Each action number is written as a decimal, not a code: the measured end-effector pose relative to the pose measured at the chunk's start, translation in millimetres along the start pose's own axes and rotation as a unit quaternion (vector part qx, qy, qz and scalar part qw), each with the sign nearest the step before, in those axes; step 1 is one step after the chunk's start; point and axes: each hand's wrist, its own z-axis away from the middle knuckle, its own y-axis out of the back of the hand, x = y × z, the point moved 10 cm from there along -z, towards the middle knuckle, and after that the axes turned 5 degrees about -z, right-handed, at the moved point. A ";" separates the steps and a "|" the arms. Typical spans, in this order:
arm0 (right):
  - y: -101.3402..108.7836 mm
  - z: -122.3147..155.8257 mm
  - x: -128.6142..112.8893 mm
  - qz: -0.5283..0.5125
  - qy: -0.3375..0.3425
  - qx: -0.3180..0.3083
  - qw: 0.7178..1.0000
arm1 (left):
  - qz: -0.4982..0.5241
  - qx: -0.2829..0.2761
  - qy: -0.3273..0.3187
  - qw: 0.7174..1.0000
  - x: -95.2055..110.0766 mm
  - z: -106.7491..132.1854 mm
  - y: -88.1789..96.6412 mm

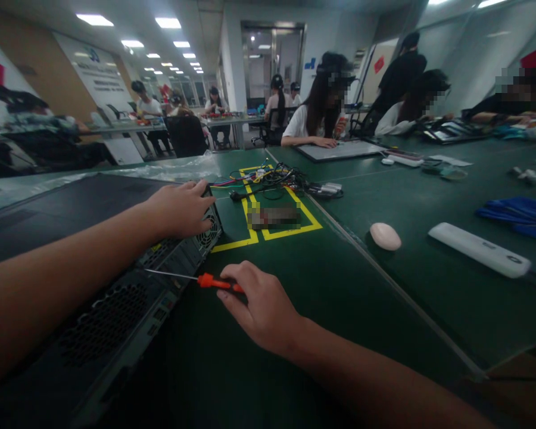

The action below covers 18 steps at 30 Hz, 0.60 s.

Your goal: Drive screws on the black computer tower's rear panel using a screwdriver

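Your right hand [261, 310] is nearest, fingers curled shut around the orange handle of the screwdriver [205, 280]. Its thin shaft runs left to the rear panel of the computer case [116, 322]. The tip seems to touch the panel, but what it meets is too small to tell. Your left hand [181, 208] lies half-open over the case's far corner by the fan grille, bracing rather than gripping. You would likely do best to press along the shaft, hold it square to the panel, and lean on that left hand so the case cannot slide on the green table [339, 298]. The case is closed and its contents are hidden. Beyond it, a yellow taped box [295, 231] holds tangled cables [272, 177].
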 end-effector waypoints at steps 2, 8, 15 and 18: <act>4.3 1.3 -0.2 -0.005 0.011 0.022 1.000 | -0.001 0.002 -0.010 1.000 3.4 1.3 1.7; 8.4 2.6 1.6 -0.031 0.006 0.044 0.999 | 0.015 0.027 -0.015 0.999 4.9 2.6 7.8; 6.4 3.8 3.8 -0.074 -0.017 0.062 0.995 | 0.109 0.060 0.027 0.992 -10.8 1.0 19.1; 6.1 2.2 5.1 -0.082 -0.021 0.056 0.995 | 0.136 0.077 0.052 0.986 -17.7 -1.1 16.9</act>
